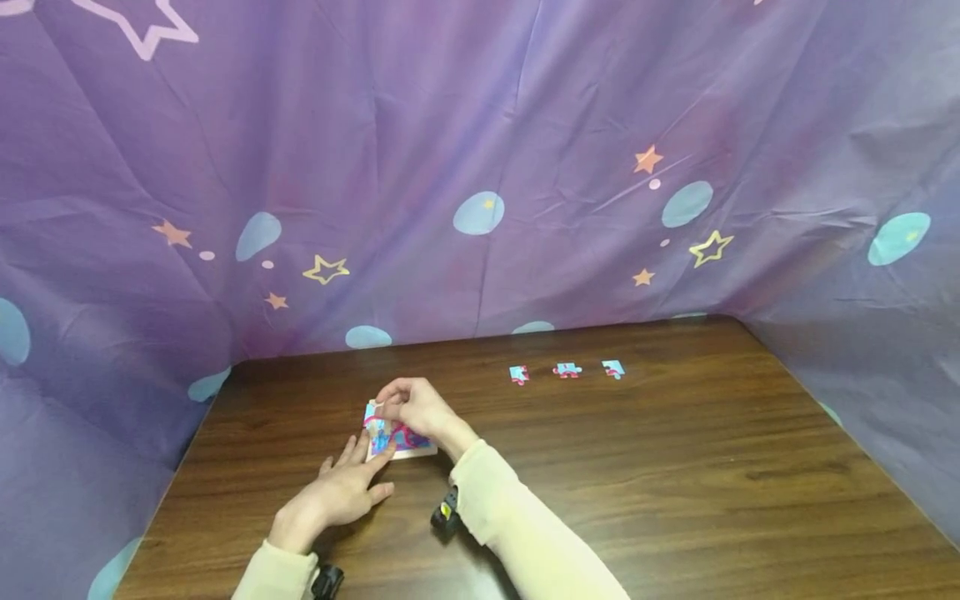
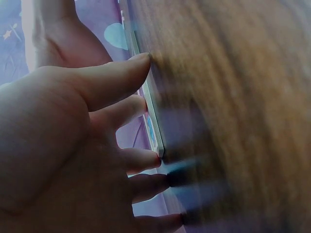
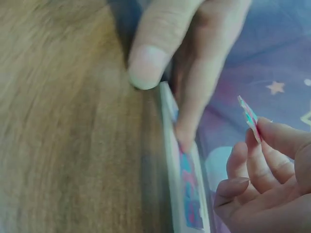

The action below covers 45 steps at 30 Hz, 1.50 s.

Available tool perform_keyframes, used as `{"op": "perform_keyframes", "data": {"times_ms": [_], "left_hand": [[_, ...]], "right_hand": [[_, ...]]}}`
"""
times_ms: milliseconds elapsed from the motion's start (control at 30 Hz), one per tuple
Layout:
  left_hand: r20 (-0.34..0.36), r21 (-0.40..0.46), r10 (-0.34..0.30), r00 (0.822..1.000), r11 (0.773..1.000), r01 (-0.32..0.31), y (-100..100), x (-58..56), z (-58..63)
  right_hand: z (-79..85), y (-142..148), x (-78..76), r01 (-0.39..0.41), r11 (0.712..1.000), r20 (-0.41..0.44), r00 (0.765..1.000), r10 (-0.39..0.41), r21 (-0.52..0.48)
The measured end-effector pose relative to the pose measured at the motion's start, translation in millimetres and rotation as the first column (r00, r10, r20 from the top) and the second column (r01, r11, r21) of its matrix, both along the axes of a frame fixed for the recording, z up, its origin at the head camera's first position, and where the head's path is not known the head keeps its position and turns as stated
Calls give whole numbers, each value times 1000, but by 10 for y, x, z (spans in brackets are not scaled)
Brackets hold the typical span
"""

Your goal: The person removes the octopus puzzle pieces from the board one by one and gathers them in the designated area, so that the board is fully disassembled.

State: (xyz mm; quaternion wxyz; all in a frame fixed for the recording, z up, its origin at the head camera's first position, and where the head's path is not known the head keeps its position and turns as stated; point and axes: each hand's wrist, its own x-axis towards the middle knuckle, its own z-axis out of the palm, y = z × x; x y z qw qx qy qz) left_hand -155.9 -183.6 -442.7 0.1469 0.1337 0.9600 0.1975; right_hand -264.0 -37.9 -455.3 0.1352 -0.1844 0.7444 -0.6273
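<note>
At the left of the table lies a small jigsaw puzzle in a white-edged tray (image 1: 417, 454), its picture pink, blue and purple. My left hand (image 1: 339, 493) has its fingers spread, the index fingertip resting on the tray's near side and the other fingers beside its left corner. Above the puzzle, my right hand (image 1: 422, 412) pinches a puzzle piece (image 3: 249, 118) between thumb and fingertips. In the right wrist view that piece is tilted and held up off the tray. The right hand hides part of the puzzle in the head view.
Three loose puzzle pieces lie in a row farther back: one left (image 1: 518, 374), one middle (image 1: 567, 370) and one right (image 1: 613, 368). Behind the brown wooden table (image 1: 675, 467) hangs a purple curtain (image 1: 420, 167) with stars and ovals.
</note>
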Motion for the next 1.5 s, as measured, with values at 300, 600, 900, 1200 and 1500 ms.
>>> {"op": "perform_keyframes", "data": {"times_ms": [300, 600, 900, 1200, 1500], "left_hand": [[3, -2, -1, 1000, 1000, 1, 14, -3, 6], [-1, -4, 2, 1000, 1000, -2, 10, -11, 56], [22, 14, 13, 1000, 1000, -13, 25, 13, 11], [16, 7, 23, 1000, 1000, -23, -39, 35, 10], [4, 9, 8, 1000, 1000, -8, -12, 10, 14]], "right_hand": [[70, 291, 29, 119, 977, 69, 992, -109, -174], [142, 542, -21, 280, 926, 140, 958, -252, -252], [37, 1018, -42, 329, 928, 88, 944, -318, -174], [-120, 1416, -68, 382, 922, 80, 923, -376, -68], [-165, 1892, -148, 357, 933, 71, 931, -359, 37]]}}
